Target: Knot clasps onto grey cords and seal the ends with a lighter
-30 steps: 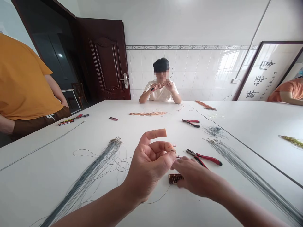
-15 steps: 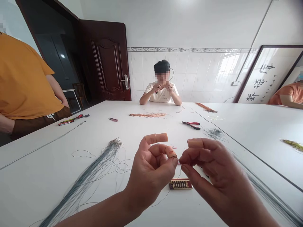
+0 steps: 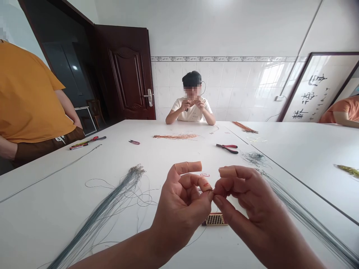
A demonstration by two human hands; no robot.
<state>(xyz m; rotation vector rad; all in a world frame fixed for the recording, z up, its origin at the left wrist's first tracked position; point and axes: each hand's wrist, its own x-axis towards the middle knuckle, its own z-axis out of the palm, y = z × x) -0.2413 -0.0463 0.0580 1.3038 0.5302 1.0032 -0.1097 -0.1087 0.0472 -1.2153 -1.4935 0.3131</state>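
My left hand [image 3: 182, 207] is closed in a pinch, thumb against a finger, above the middle of the table. My right hand [image 3: 249, 209] pinches right beside it, the fingertips of both almost touching. Between them is the end of a thin cord, mostly hidden by the fingers. A thin grey strand [image 3: 197, 238] trails on the table below my left hand. Tan tape-like covers wrap some fingers of both hands. Under the hands lies a small box with a dark, gold-edged pattern [image 3: 215, 219], partly covered by my right thumb.
Bundles of grey cord lie left [image 3: 103, 209] and right [image 3: 305, 213] on the white table. Red-handled pliers [image 3: 227, 148], small snips [image 3: 134, 142] and an orange cord bundle [image 3: 176, 136] lie farther back. A co-worker [image 3: 193, 108] sits opposite; another person [image 3: 33, 97] stands left.
Both hands have shifted slightly; the fingertips are now closer together, and the small gap with the cord end between them has nearly closed.
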